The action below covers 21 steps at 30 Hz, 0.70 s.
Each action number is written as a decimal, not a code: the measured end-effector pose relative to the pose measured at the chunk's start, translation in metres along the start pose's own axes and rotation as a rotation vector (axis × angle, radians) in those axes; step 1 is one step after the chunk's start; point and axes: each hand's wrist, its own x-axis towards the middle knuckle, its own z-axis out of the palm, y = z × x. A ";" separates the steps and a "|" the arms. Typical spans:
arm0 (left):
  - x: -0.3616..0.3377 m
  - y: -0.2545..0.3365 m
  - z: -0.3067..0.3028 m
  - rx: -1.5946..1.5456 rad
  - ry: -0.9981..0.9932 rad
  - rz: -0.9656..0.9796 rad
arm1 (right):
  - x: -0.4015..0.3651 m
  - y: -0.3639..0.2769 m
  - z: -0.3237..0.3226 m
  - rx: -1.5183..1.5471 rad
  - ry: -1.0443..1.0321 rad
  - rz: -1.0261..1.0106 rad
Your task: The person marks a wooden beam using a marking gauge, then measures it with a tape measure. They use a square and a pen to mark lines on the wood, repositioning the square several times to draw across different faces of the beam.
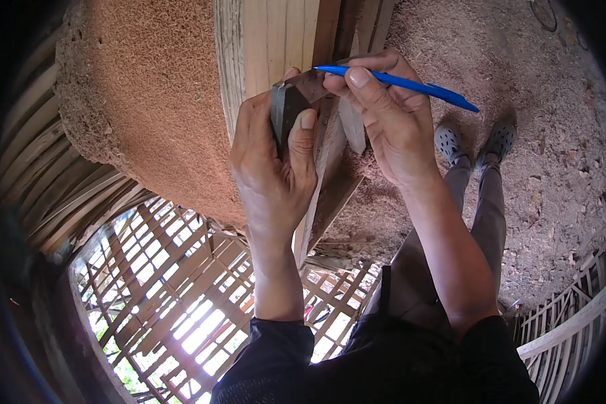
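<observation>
My left hand (273, 145) is closed around the thick dark stock of a try square (287, 111), with the thumb pressed on its near side. The thin metal blade of the square reaches right, toward my other hand, over a wooden beam (276, 40). Between the thumb and fingers of my right hand (397, 124) is a blue pen (411, 83). Its tip points left and lies close to the blade; whether it touches cannot be made out. The fingertips of my right hand are near the blade's far end, partly hiding it.
Left of the beam rises a large heap of sawdust (148, 87). More wooden pieces (337, 202) stand beside the beam. My feet in grey clogs (451, 143) are on the shavings-strewn ground (552, 168) at right. A slatted lattice (175, 289) spans the lower left.
</observation>
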 end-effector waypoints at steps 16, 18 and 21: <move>-0.001 -0.002 0.003 -0.002 0.012 -0.010 | 0.006 -0.011 -0.008 -0.362 -0.010 -0.048; -0.002 -0.001 0.003 0.005 0.007 -0.020 | 0.004 -0.014 -0.014 -0.470 0.020 -0.069; -0.002 -0.005 0.004 0.014 0.017 0.001 | -0.001 -0.019 -0.015 -0.473 0.170 -0.076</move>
